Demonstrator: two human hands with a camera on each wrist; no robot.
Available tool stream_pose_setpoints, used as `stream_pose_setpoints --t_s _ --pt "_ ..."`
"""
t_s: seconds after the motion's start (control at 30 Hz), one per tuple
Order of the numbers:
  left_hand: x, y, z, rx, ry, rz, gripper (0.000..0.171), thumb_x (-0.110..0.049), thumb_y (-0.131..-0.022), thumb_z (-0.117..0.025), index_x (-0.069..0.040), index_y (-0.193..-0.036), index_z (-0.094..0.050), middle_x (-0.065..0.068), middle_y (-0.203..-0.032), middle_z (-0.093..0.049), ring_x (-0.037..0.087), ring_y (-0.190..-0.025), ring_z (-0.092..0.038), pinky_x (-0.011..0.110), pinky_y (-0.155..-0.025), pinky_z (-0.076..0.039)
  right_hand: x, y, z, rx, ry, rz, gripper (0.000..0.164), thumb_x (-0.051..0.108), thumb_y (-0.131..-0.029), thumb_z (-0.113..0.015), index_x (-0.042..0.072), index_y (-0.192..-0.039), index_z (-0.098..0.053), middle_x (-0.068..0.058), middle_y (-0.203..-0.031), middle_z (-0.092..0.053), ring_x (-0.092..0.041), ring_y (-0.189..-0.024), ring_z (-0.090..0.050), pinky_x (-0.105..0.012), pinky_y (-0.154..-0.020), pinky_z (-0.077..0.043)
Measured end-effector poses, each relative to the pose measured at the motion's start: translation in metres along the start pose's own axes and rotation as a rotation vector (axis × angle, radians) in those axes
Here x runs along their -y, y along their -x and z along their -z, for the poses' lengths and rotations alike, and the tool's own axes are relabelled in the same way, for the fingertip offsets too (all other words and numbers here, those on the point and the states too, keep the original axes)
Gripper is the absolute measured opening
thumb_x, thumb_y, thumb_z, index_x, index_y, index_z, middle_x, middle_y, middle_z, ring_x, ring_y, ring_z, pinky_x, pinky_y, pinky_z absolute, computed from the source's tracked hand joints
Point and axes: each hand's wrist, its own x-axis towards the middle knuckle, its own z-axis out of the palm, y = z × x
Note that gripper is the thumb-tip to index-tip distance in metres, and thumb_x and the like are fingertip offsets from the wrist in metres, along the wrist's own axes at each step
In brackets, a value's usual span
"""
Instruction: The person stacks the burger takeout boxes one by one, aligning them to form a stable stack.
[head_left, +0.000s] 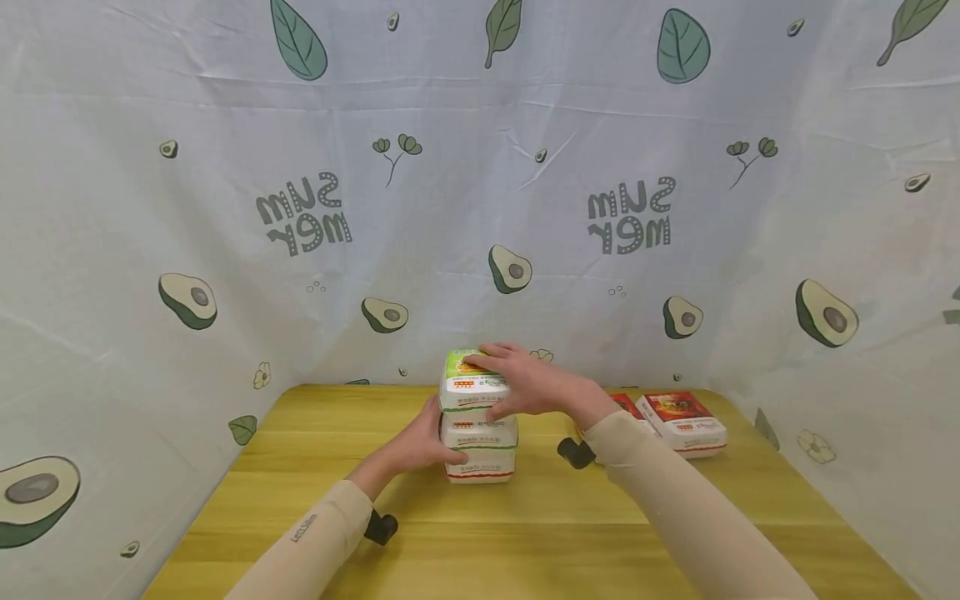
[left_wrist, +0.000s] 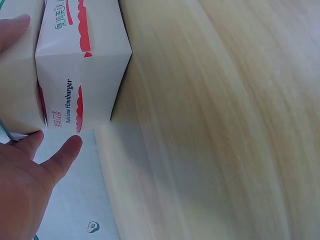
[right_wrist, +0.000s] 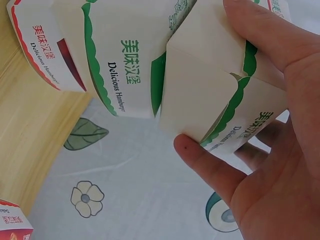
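Three paper hamburger boxes stand in a stack in the head view. My right hand (head_left: 534, 383) grips the green-trimmed top box (head_left: 468, 398), thumb on the front and fingers over the far side. In the right wrist view that top box (right_wrist: 200, 85) sits tilted against the green-trimmed middle box (right_wrist: 122, 60). My left hand (head_left: 412, 442) holds the stack's left side around the middle box (head_left: 480, 434), its thumb across the front. A red-trimmed bottom box (head_left: 480, 468) rests on the table; in the left wrist view a fingertip lies close to this bottom box (left_wrist: 62, 85).
Two red-topped hamburger boxes lie at the table's back right; one box (head_left: 682, 421) shows whole, the other (head_left: 626, 403) is partly behind the right forearm. A printed white curtain (head_left: 465, 208) hangs along the far edge of the wooden table (head_left: 480, 550).
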Motion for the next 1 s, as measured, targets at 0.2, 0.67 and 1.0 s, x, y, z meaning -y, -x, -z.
stream_pose_setpoints --t_s 0.2,0.67,1.0 --pt "-0.001 0.001 -0.001 -0.029 -0.032 0.052 0.097 -0.008 -0.075 -0.088 -0.020 -0.149 -0.027 0.005 -0.143 -0.043 0.019 -0.123 -0.056 0.038 -0.103 -0.047 0.001 0.001 0.000 0.010 0.001 -0.019 0.089 0.041 -0.083 -0.083 0.029 -0.158 -0.034 -0.007 -0.167 -0.024 -0.032 -0.151 -0.023 -0.053 -0.108 -0.041" --pt "-0.004 0.001 -0.004 -0.056 0.006 0.083 0.103 -0.016 -0.074 -0.091 -0.024 -0.151 -0.023 0.006 -0.146 -0.037 0.019 -0.126 -0.053 0.040 -0.106 -0.044 0.000 0.002 -0.002 0.013 0.007 -0.013 0.089 0.041 -0.083 -0.082 0.028 -0.158 -0.035 -0.007 -0.166 -0.023 -0.031 -0.151 -0.021 -0.053 -0.108 -0.042" --pt "-0.012 0.000 -0.003 -0.226 0.032 0.116 0.102 -0.030 -0.083 -0.084 -0.024 -0.160 -0.016 0.005 -0.157 -0.033 0.027 -0.143 -0.037 0.058 -0.114 -0.032 0.001 0.002 -0.001 0.013 0.008 -0.020 0.090 0.041 -0.084 -0.081 0.029 -0.159 -0.033 -0.005 -0.167 -0.022 -0.031 -0.151 -0.021 -0.053 -0.108 -0.042"
